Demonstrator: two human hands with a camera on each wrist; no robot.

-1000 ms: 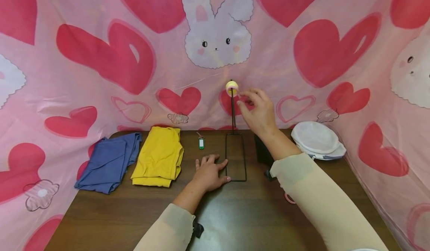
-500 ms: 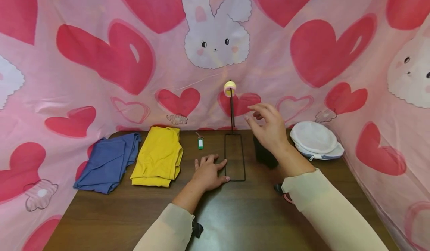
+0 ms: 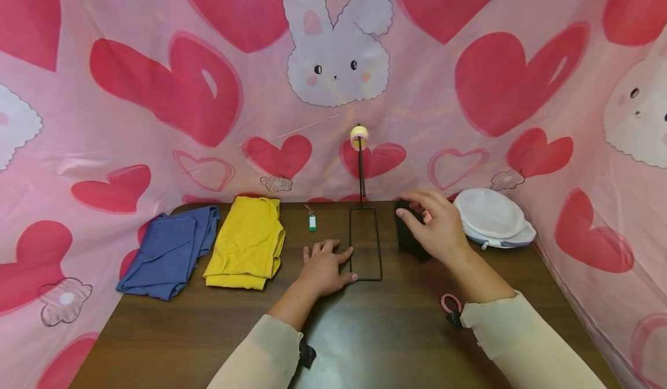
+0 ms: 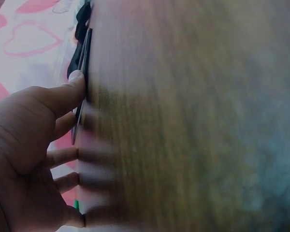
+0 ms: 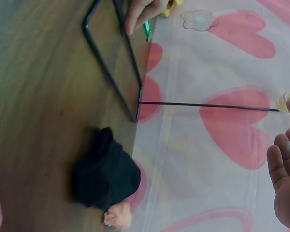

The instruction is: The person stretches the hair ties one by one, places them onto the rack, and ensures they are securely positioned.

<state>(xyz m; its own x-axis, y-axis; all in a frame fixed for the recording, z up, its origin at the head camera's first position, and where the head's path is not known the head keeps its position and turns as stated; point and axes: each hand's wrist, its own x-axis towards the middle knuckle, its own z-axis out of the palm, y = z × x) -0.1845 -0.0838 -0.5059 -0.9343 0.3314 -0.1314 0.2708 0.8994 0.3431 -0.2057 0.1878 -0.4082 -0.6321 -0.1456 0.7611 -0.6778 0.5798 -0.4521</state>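
My left hand rests spread on the table, its thumb and index finger touching the left side of the black wire stand's rectangular base. In the left wrist view, that hand's thumb lies over the base's edge. A yellow and pink ring hangs at the top of the stand's upright. My right hand is held loosely curved over a black cloth item, holding nothing. Partly covered by that hand in the head view, a peach fluffy piece sits beside the black cloth in the right wrist view.
Folded blue cloth and folded yellow cloth lie at the left. A green key tag is behind my left hand. A white zipped pouch sits back right; a pink ring lies near my right wrist. Heart-patterned fabric encloses the table.
My right hand has drawn away from the yellow and pink ring, moving down and right to the black cloth item. The left hand has stayed on the stand's base.
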